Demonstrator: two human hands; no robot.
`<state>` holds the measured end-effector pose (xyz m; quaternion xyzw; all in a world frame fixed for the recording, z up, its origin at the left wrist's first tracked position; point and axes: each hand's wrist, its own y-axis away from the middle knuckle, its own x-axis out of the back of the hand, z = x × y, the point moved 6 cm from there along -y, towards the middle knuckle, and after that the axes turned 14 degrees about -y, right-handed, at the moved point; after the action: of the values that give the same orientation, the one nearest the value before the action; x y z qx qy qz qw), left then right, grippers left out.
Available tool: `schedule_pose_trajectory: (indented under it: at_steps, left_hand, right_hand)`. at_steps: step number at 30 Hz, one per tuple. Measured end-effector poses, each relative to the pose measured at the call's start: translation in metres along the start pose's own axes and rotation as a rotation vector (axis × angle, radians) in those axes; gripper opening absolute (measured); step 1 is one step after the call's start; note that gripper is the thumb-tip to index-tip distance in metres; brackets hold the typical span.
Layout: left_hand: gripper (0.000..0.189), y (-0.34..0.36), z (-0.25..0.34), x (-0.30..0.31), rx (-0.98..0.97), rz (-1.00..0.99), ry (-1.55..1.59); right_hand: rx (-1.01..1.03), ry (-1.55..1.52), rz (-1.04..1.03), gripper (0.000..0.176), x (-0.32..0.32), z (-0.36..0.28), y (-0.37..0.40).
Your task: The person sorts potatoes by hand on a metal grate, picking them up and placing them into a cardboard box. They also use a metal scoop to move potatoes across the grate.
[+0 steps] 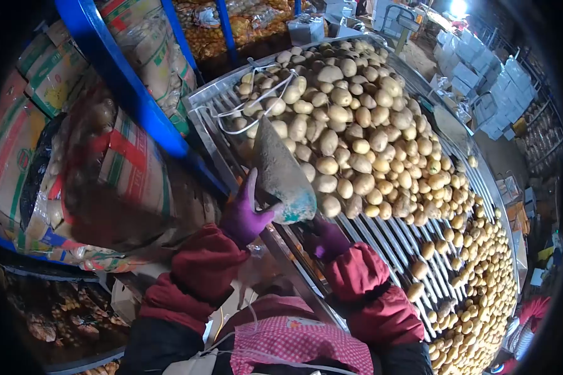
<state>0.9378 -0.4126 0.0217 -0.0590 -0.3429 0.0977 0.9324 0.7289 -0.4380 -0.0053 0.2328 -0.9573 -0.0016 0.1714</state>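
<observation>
Slatted table [381, 236]; scoop [283, 172] in left fingers [248, 187].

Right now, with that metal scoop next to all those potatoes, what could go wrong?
The metal scoop could bruise potatoes, because it's right up beside them. The loose white cord by the heap could catch on the scoop. And the potatoes are piled high, so a bump might send some rolling across the slatted metal table.

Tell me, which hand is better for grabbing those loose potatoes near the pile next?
Probably the right hand: it's nearer the loose potatoes on the metal slats, though it's partly hidden. The left hand is farther away, holding the metal scoop's other side.
</observation>
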Motion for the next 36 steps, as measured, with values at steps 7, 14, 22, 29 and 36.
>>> schedule_pose_trajectory:
  at_steps: [7, 14, 22, 29, 36]
  left_hand:
    - [0.092, -0.079, -0.074, 0.038, 0.175, 0.145, -0.055]
    - [0.088, -0.096, -0.025, -0.016, 0.156, 0.01, -0.008]
    - [0.079, -0.068, 0.078, -0.103, 0.15, -0.269, 0.349]
    - [0.086, -0.046, 0.132, -0.176, -0.076, -0.26, 0.213]
    - [0.087, -0.022, 0.202, -0.305, -0.195, -0.526, 0.321]
  right_hand:
    - [-0.06, 0.322, 0.168, 0.029, -0.041, -0.009, -0.082]
    - [-0.099, 0.431, 0.432, 0.031, -0.018, 0.028, -0.084]
    - [-0.168, 0.247, 0.502, 0.032, 0.057, 0.044, 0.012]
    - [-0.498, 0.164, 0.385, 0.063, 0.123, 0.059, 0.081]
    - [-0.374, 0.182, 0.74, 0.026, 0.204, 0.099, 0.183]
